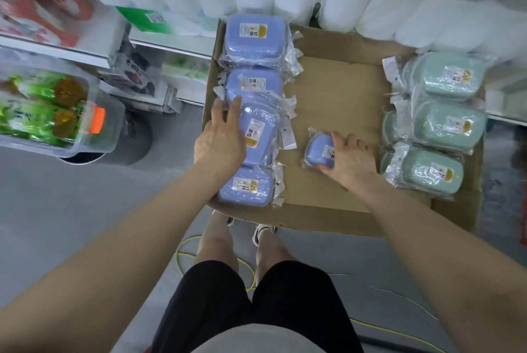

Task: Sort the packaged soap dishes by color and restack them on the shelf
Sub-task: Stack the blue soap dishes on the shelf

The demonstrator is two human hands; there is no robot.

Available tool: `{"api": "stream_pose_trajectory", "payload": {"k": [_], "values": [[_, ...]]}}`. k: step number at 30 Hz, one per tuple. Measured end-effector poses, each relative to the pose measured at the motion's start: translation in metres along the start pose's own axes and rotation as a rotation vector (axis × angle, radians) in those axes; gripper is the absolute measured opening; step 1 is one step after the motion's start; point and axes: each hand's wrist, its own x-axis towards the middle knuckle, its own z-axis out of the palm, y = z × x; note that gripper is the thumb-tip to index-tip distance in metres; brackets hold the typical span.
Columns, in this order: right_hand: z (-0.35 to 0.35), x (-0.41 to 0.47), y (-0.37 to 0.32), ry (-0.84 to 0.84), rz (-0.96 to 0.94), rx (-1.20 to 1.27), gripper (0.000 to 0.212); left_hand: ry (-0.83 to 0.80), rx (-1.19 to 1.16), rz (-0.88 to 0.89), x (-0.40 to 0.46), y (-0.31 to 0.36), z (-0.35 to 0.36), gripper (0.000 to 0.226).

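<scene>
- Lying on the flat cardboard box (336, 96), a rounded blue soap dish (319, 150) in crinkled plastic wrap is clasped by the right hand (352, 160).
- The left hand (221, 138), fingers spread, is pressed on the blue stack (258, 130); glossy green stacks (439, 124) are ranged on the right.

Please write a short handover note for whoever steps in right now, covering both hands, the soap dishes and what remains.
Left hand: open, resting on the third pile in the blue soap dish column, no grip closed.
Right hand: grip closed on one loose blue soap dish on the bare middle of the cardboard tray.
Blue piles run along the tray's left side; the green soap dishes are piled along the right.
Done: colours are separated.
Left: probably add the loose blue one to the blue column and tidy the piles.
</scene>
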Motion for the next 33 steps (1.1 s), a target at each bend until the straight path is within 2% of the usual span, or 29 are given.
{"api": "stream_pose_trajectory", "payload": {"k": [1,3,5,6,8,11,13,16,18,20,23,28,33], "values": [[0.001,-0.001,0.000,0.008,-0.017,0.003,0.091,-0.004,0.110,0.080,0.000,-0.005,-0.002,0.089],[0.004,-0.002,0.001,0.007,-0.068,-0.024,0.096,0.047,0.401,0.411,0.004,-0.014,-0.003,0.104],[0.006,-0.002,0.001,-0.002,-0.110,-0.052,0.103,0.006,0.663,0.737,0.013,-0.019,0.000,0.099],[0.008,-0.002,0.001,0.001,-0.125,-0.061,0.104,-0.042,0.789,0.818,0.018,-0.020,0.002,0.097],[0.011,-0.003,0.001,0.005,-0.138,-0.061,0.105,-0.097,1.000,0.873,0.027,-0.018,0.004,0.102],[0.011,-0.008,0.002,-0.003,-0.120,0.005,0.107,-0.122,1.122,0.868,0.036,-0.010,-0.001,0.098],[0.006,-0.014,0.004,0.009,-0.082,0.063,0.106,-0.074,1.077,0.811,0.038,-0.009,-0.004,0.084],[-0.007,-0.025,0.008,0.076,-0.048,0.137,0.104,0.013,0.749,0.679,0.036,-0.013,-0.008,0.071],[-0.020,-0.032,0.011,0.144,-0.052,0.186,0.103,0.007,0.529,0.600,0.030,-0.014,-0.015,0.083],[-0.039,-0.039,0.012,0.206,-0.061,0.219,0.103,0.029,0.422,0.525,0.024,-0.014,-0.025,0.094],[-0.075,-0.049,0.009,0.316,-0.084,0.281,0.098,0.087,0.291,0.404,0.016,-0.010,-0.044,0.095],[-0.147,-0.062,-0.003,0.533,-0.219,0.301,0.089,0.280,0.041,0.264,0.005,-0.008,-0.095,0.092],[-0.235,-0.071,-0.027,0.727,-0.352,0.279,0.085,0.537,-0.065,0.244,-0.002,-0.019,-0.170,0.092]]}}
